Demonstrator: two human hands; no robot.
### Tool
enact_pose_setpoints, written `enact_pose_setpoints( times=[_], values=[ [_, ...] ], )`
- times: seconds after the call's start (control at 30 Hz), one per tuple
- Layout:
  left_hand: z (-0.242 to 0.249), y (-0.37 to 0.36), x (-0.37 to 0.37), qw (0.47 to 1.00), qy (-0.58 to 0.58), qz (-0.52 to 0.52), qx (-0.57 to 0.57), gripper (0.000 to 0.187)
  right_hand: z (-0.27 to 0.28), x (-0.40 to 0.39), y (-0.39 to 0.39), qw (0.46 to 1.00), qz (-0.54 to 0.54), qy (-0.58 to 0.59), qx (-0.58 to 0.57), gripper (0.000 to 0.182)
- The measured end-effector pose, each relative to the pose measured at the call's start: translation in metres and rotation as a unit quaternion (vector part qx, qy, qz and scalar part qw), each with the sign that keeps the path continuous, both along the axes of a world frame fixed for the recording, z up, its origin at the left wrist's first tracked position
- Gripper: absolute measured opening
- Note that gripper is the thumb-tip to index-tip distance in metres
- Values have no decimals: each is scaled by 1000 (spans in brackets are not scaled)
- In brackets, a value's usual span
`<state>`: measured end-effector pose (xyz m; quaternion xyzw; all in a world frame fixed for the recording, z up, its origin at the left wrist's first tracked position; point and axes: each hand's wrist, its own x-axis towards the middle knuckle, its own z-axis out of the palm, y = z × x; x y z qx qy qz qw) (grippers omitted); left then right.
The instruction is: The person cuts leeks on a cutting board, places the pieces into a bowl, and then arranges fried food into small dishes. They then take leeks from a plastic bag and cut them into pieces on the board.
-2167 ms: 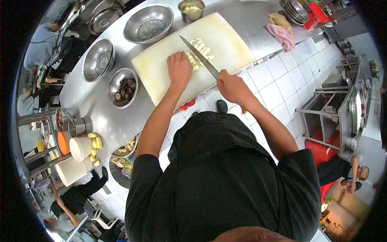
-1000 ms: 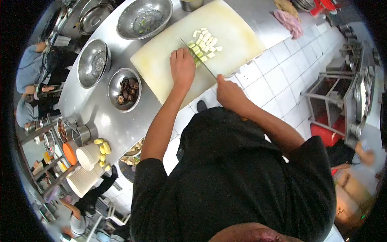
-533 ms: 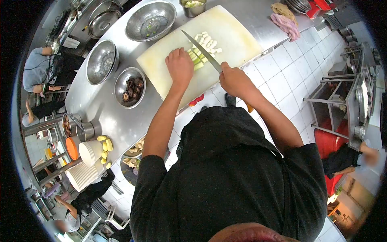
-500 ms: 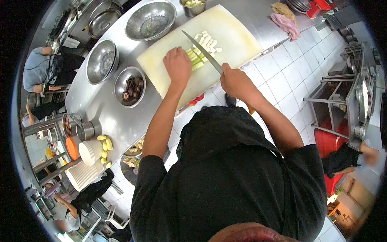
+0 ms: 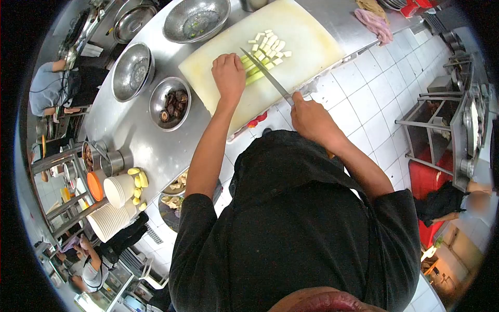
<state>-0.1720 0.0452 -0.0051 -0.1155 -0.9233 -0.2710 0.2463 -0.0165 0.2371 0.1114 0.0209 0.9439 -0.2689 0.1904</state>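
On a large pale cutting board [image 5: 306,39], my left hand [image 5: 228,77] has its fingers curled together over the ends of several light green vegetable stalks [image 5: 255,78]. My right hand [image 5: 312,119] is closed round the handle of a long kitchen knife [image 5: 276,84]. Its blade lies across the stalks, to the right of my left fingers, with the tip pointing up and left. Short white-green cut pieces [image 5: 271,42] are scattered on the board beyond the blade. My fingertips on the left hand are partly hidden.
Left of the board stand a perforated metal bowl [image 5: 174,23], a nested steel bowl [image 5: 118,78] and a bowl of dark mushrooms [image 5: 174,106]. White tubs [image 5: 118,191] and yellow-green pieces [image 5: 140,179] sit nearer. A pink cloth [image 5: 375,25] lies right. Other people are at the sides.
The camera view has shifted slightly. My right hand and the knife have moved a little right and toward me, while my left hand stays over the stalks.
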Motion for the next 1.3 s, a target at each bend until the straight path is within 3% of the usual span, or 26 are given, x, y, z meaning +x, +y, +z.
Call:
enact_pose_setpoints(
  times=[0.6,0.83,0.93,1.03,1.13,1.3],
  values=[
    [-8,9,6,998,-2,-19,-67,12,-7,-12,-10,994,-3,-110,13,29],
    [-10,7,4,998,11,-21,-61,13,-55,-79,-33,1000,19,-18,-4,23],
    [-11,9,5,999,10,-5,-50,11,-36,-87,-23,987,-14,-142,-72,24],
    [-8,6,6,998,24,-11,-48,11,-54,-86,-2,999,39,-3,-18,20],
    [-7,6,8,998,0,-7,-61,13,-47,-85,10,999,29,7,26,26],
    [1,-11,9,1000,15,9,16,15,-19,-67,15,1000,15,6,6,25]
  ],
)
